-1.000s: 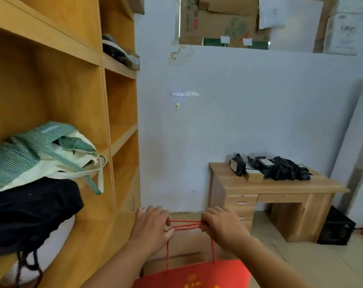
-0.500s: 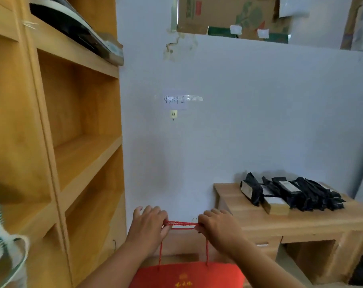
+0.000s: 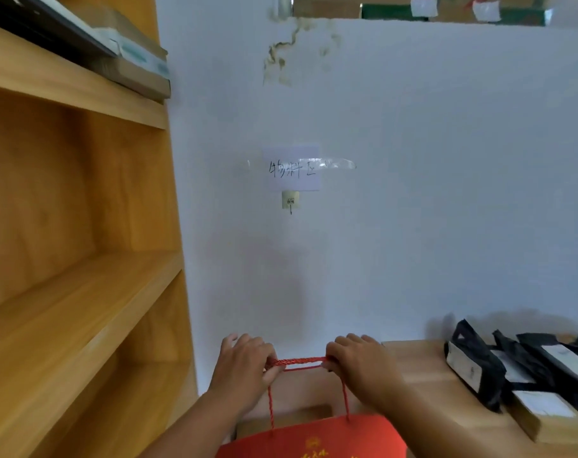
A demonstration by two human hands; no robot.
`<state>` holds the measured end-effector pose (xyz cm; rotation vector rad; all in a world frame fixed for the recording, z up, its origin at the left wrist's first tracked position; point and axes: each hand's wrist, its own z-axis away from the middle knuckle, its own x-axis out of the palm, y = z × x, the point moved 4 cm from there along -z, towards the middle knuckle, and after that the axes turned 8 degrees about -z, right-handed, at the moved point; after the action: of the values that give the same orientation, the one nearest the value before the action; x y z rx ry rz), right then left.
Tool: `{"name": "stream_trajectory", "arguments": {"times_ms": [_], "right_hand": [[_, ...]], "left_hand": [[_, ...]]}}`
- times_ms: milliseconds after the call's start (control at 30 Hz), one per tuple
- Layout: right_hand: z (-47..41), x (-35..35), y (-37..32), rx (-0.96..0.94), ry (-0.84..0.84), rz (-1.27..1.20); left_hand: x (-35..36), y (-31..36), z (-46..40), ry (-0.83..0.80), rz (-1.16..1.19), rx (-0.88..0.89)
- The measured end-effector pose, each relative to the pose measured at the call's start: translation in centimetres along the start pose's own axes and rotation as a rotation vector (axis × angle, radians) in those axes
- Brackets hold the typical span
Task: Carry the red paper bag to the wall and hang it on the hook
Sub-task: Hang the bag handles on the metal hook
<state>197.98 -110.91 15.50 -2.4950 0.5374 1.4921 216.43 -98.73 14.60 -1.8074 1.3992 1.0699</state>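
Note:
The red paper bag (image 3: 314, 438) hangs at the bottom centre, only its top edge with gold print showing. Its red cord handles (image 3: 299, 362) are stretched level between my two hands. My left hand (image 3: 244, 368) is shut on the cords' left end and my right hand (image 3: 360, 366) on their right end. A small cream stick-on hook (image 3: 290, 201) sits on the white wall straight ahead, well above the handles, just under a taped paper label (image 3: 292, 170) with handwriting.
A tall wooden shelf unit (image 3: 82, 292) fills the left side, with flat items on its upper shelf (image 3: 122, 57). A wooden desk (image 3: 423, 368) at lower right carries several black packets (image 3: 512, 368) and a small box. Cardboard boxes sit above the wall's top edge.
The view has closed in on the wall, so the hook and label look larger and nearer. Both hands keep the same grip on the cords, held level. The fabric bags on the shelf have left view.

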Motion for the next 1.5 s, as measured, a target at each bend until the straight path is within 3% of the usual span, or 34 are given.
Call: {"name": "stream_trajectory", "arguments": {"times_ms": [333,633,933,1167,1500], "right_hand": [[-17.4,6.1,8.8,0.078,-0.031,-0.087],[-29.7,5.0,16.1,0.251,0.094,-0.531],[-42.0,4.0,23.6,0.334,0.308,-0.624],[-47.1,7.1,26.9,0.32,0.295,-0.566],[-47.5,10.7,28.9,0.304,0.244,-0.571]], "left_hand": [[7.2,-8.2,-17.8,0.034,0.021,-0.006],[5.9,-12.2,-32.5,0.118,-0.031,-0.076],[4.0,-14.0,-45.1,0.289,-0.034,-0.114],[6.4,-15.4,-49.4,0.318,-0.072,-0.121],[10.3,-15.7,-50.3,0.284,-0.076,-0.113]]}}
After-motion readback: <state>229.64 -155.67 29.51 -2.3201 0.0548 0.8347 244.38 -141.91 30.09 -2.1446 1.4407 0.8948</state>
